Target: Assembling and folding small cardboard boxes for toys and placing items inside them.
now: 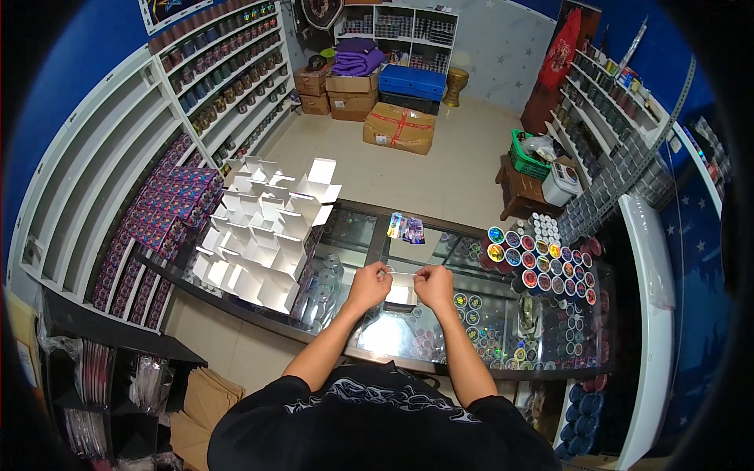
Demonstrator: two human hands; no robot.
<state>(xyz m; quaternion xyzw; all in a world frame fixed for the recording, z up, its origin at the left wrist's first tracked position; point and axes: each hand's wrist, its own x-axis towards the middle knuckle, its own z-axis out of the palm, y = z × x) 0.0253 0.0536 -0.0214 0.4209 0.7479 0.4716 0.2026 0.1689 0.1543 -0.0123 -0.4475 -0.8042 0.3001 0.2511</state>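
Both hands are over the middle of the glass counter [375, 271], fingers pinched and turned toward each other. A thin white strip [403, 273] spans the short gap between them; its exact kind is too small to tell. My left hand [368, 287] grips its left end, and my right hand [434, 286] the right end. Just below the strip shows a pale rectangular thing [401, 292], partly hidden by the hands. Beyond them, small colourful packets [406, 228] lie on the counter.
Several open white-lined boxes [271, 235] stand in rows on the counter's left. Round tins with colourful lids [542, 263] are stacked at the right. Shelves of jars [228, 78] line the left wall. A taped cardboard box [399, 127] sits on the floor beyond.
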